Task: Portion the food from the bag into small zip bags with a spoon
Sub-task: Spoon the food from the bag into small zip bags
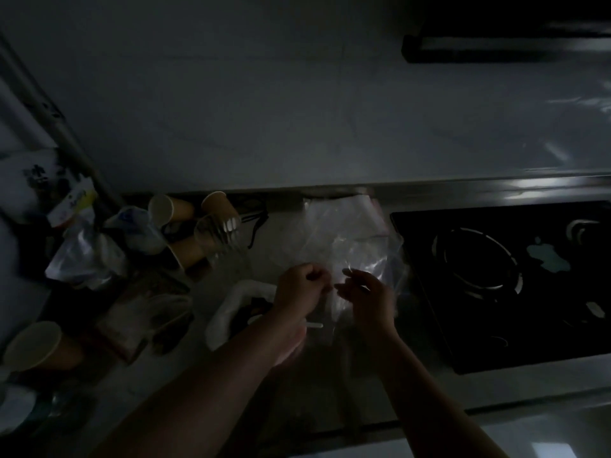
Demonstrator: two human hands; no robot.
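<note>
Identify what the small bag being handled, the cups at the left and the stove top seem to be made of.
Small bag: thin clear plastic film, going by its see-through, crinkled sheen. Cups: probably paper, matte tan outside, pale inside. Stove top: glossy black, likely glass, since it mirrors light; the dim picture leaves this open.

A dim, pale stone-look tabletop (284, 385) is seen along a wall. A black glass cooktop (496, 285) is set into it at the right. Brown paper cups (172, 209) are lying toppled at the back left, beside crumpled clear plastic bags (82, 256). A sheet of clear plastic bags (344, 233) is spread at the centre, and a white handled container (231, 309) is placed just left of it.
</note>
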